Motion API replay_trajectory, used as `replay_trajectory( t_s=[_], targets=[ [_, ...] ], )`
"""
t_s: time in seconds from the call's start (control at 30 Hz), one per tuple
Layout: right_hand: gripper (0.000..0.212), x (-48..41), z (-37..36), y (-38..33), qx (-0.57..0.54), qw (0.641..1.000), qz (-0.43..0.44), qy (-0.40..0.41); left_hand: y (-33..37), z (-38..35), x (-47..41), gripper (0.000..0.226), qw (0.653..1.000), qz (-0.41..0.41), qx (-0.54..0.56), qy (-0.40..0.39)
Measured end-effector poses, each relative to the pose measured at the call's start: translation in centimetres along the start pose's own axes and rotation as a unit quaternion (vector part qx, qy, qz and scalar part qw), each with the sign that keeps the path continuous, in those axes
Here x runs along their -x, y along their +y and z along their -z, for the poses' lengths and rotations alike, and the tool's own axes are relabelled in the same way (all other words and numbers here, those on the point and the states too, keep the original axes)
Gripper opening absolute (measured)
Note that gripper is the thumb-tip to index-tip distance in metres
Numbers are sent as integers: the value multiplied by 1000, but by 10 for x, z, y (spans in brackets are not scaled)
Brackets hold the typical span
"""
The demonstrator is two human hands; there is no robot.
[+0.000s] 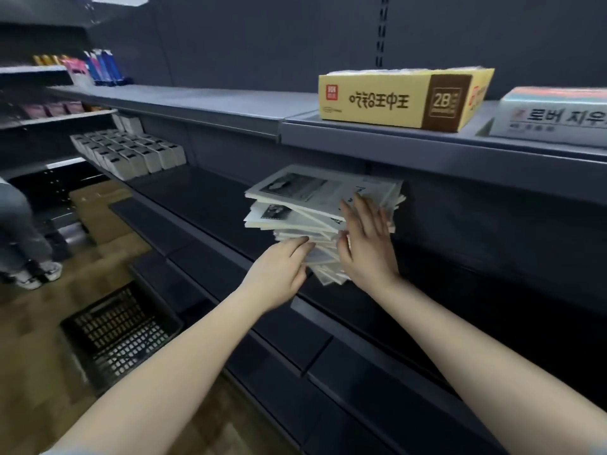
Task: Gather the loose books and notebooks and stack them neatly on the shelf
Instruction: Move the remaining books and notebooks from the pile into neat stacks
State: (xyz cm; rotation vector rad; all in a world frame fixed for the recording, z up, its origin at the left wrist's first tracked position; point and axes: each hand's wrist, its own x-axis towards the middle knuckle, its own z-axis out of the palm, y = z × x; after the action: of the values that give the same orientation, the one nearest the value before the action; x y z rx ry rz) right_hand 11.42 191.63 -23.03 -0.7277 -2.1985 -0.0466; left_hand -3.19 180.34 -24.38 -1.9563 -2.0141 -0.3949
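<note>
Left grip (279,267), right grip (368,244), book stack (295,192) between

Middle shelf (203,198): open dark surface left of the book stack (315,205), as far as the rows of small white boxes (131,152); open surface also to the stack's right.
Overhead: front lip of the upper shelf (361,139) hangs close above the stack's top, narrow gap.
Stack's near face: covered by the right hand (368,244); lower left side by the left hand (279,270).
Floor, lower left: black basket (121,333), cardboard box (98,211), a standing person's legs (19,231).
</note>
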Motion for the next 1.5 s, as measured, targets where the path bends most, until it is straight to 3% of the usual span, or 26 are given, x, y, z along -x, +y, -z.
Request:
replay_trajectory(
  t_s=[0.13, 0.43, 0.67, 0.9, 1.07, 1.27, 1.5],
  targets=[
    [58, -15, -17, -6, 73, 995, -28, -60, -26, 4, 3, 43, 1000, -9, 4, 29],
    [30, -1, -11, 8, 75, 992, 41, 97, -28, 5, -13, 46, 986, 6, -87, 145],
    [24, 18, 15, 33, 59, 990, 75, 108, -41, 11, -13, 44, 972, 10, -144, 186],
    [36, 26, 34, 52, 74, 995, -29, 56, -23, 19, -5, 25, 963, -66, -92, 243],
    [37, 35, 33, 18, 38, 997, 52, 51, 15, 22, -8, 16, 950, -102, -34, 293],
    [33, 49, 32, 8, 6, 991, 118, 64, 42, 18, -7, 22, 959, -123, -19, 253],
    [60, 73, 52, 58, 17, 997, 69, 2, 32, 13, -3, 65, 988, -89, -72, 100]
  ],
)
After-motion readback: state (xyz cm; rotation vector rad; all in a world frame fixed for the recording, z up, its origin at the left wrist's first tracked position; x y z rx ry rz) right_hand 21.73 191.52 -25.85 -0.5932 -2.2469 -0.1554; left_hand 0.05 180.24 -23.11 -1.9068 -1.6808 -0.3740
